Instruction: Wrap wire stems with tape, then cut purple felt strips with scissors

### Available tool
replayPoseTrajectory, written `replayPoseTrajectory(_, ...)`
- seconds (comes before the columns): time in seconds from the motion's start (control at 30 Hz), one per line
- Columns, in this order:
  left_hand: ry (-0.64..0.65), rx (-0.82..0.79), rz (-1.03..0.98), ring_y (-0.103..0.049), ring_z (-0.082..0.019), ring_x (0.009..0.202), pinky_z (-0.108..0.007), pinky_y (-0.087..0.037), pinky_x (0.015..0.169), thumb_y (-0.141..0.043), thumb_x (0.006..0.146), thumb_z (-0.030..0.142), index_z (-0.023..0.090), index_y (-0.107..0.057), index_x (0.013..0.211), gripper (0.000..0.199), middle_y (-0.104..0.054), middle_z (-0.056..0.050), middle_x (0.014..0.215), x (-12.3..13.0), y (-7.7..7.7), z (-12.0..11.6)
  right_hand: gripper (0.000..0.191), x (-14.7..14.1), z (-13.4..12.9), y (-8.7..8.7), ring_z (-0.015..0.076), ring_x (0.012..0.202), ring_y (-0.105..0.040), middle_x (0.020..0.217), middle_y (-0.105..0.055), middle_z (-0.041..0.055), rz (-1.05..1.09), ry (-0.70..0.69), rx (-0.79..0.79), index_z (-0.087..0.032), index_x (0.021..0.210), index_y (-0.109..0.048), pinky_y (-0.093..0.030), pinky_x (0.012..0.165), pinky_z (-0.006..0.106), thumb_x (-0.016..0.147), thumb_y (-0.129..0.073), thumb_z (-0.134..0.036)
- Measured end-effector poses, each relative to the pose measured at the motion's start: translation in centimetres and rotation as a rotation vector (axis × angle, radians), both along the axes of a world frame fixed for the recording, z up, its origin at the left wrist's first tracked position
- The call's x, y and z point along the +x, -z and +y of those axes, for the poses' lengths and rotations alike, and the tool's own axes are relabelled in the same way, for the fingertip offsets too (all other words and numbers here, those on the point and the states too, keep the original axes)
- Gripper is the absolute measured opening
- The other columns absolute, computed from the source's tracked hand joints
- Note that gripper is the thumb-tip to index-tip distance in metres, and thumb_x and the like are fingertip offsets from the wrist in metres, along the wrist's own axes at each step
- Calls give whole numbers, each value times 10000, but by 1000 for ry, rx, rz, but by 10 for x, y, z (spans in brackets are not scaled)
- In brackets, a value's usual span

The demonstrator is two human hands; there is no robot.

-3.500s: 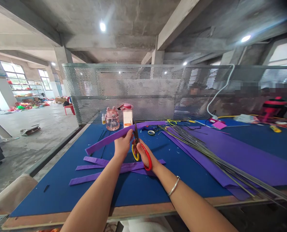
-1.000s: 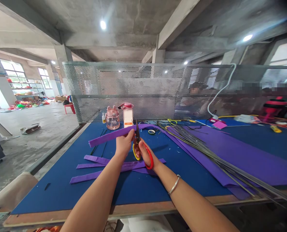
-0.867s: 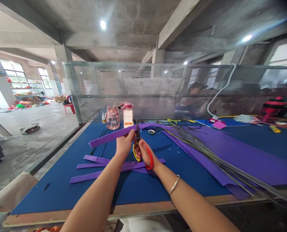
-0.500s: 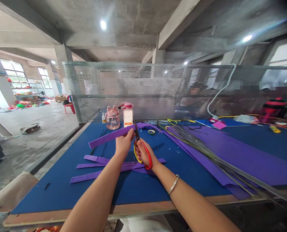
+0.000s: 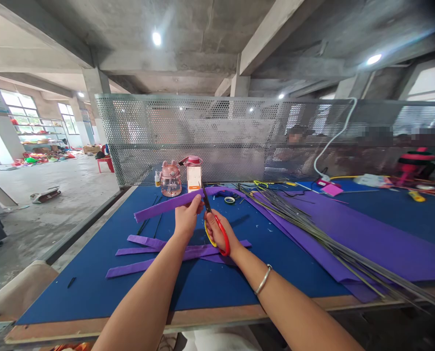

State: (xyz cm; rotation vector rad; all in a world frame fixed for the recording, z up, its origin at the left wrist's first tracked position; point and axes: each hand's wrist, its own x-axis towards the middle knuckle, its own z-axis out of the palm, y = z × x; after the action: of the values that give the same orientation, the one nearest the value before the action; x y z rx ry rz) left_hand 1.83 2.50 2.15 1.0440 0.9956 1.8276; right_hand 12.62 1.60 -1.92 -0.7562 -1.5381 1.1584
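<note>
My left hand [image 5: 188, 213] pinches a long purple strip [image 5: 159, 207] whose free end points left and whose other part runs right toward the purple sheet [image 5: 327, 219]. In my right hand [image 5: 219, 231] are scissors [image 5: 225, 240] with one red and one yellow handle. Their dark blades point up and lie at the strip, just right of my left fingers. Below my hands, several cut purple strips [image 5: 129, 266] lie across each other on the blue table [image 5: 93, 292].
A bundle of thin stalks [image 5: 312, 226] lies over the purple sheet. Behind my hands stand a pink bottle [image 5: 171, 180], a box [image 5: 194, 176] and a roll of tape [image 5: 229, 200]. A perforated metal screen [image 5: 203, 131] closes off the back, with a white cable [image 5: 334, 136] hanging there.
The scissor handles look a little closer together, and the purple strip between the blades has shifted very slightly. My left hand has hardly moved.
</note>
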Motion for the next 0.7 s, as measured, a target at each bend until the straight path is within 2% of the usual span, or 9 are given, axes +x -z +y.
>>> replayPoseTrajectory(0.17, -10, 2, -2, -579, -126, 553, -243, -455, 548, -697, 641, 428, 113, -649, 690, 322, -631, -29, 595, 1, -2, -1, 467, -2, -3, -2, 67, 401, -269, 548, -320, -83, 63, -79, -64, -219, 818, -426, -232, 349, 182, 779, -459, -684)
replayPoseTrajectory(0.33, -24, 19, 9, -555, -113, 522, -230, -431, 506, -686, 653, 433, 114, -638, 691, 325, -617, -17, 586, 2, -4, -3, 599, -4, -7, -2, 89, 471, -343, 627, -376, -57, 105, -161, -15, -217, 929, -434, -314, 428, 214, 701, -446, -771)
replayPoseTrajectory(0.7, 7, 60, 66, -496, -92, 459, -222, -403, 463, -675, 668, 425, 124, -616, 606, 313, -581, 0, 525, 3, -2, -1, 541, 0, -2, 1, 91, 479, -340, 635, -379, -54, 63, -171, 38, -216, 941, -439, -291, 430, 211, 771, -404, -728)
